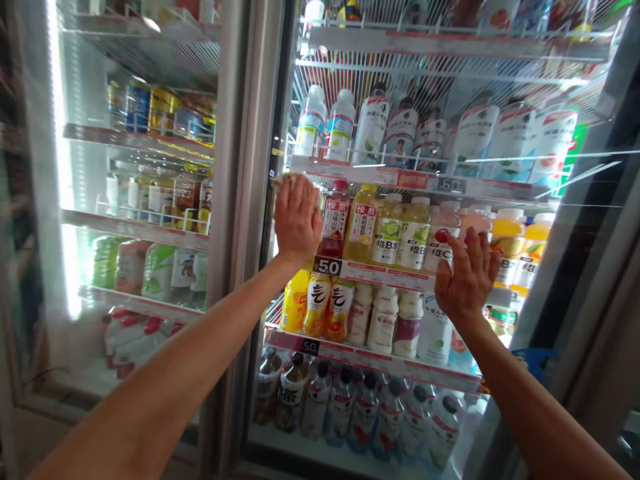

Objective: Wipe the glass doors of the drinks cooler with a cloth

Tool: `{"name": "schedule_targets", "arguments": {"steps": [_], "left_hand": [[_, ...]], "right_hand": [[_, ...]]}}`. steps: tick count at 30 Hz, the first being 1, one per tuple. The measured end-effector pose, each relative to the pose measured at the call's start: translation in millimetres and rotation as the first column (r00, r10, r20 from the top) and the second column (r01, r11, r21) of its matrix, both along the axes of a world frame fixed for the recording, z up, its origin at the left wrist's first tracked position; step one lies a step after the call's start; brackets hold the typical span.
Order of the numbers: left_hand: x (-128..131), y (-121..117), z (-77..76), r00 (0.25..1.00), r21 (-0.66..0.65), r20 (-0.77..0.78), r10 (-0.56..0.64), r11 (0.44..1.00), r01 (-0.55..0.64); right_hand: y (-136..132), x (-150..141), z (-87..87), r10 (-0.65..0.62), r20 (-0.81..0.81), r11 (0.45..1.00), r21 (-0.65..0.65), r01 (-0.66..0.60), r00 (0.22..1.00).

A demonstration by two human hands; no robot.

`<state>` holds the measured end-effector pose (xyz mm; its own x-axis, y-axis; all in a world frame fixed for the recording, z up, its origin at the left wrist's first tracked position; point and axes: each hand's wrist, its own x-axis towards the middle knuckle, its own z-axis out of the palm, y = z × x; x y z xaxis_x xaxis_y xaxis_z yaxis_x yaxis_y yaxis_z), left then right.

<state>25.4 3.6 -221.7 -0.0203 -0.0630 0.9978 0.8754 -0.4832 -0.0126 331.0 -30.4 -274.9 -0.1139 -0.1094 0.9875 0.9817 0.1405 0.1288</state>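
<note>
A pale cloth (281, 180) shows at the edge of my left hand (299, 213), which presses it to the glass door near the door's left frame. Most of the cloth is hidden beneath the fingers. My right hand (466, 273) lies against the same glass, its fingers spread and holding nothing. Behind the glass, a red-capped bottle (335, 220) stands just right of my left hand. Close to my right fingers are a pink drink bottle (440, 233) and an orange juice bottle (505, 233).
Shelves of drink bottles fill the cooler; a price tag (327, 267) sits on one shelf edge. A metal door frame (250, 167) separates it from a second cooler at left, with cans (137, 107) and bottles. Light reflections streak the glass at right.
</note>
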Motion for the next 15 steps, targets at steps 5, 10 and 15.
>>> {"name": "schedule_targets", "arguments": {"steps": [5,10,15], "left_hand": [[49,-12,-75.8,0.721,0.105,-0.693,0.004,0.990,0.094],[26,-9,-63.8,0.624,0.142,-0.780,0.052,0.985,0.096],[-6,3,-5.7,0.995,0.073,-0.038,0.089,0.994,-0.086]], "right_hand": [[-1,1,-0.1,0.007,0.016,1.000,0.015,-0.007,1.000],[-4,1,0.5,0.010,0.026,1.000,0.006,-0.010,1.000],[-3,1,1.3,0.013,0.026,1.000,0.004,-0.013,1.000]]}}
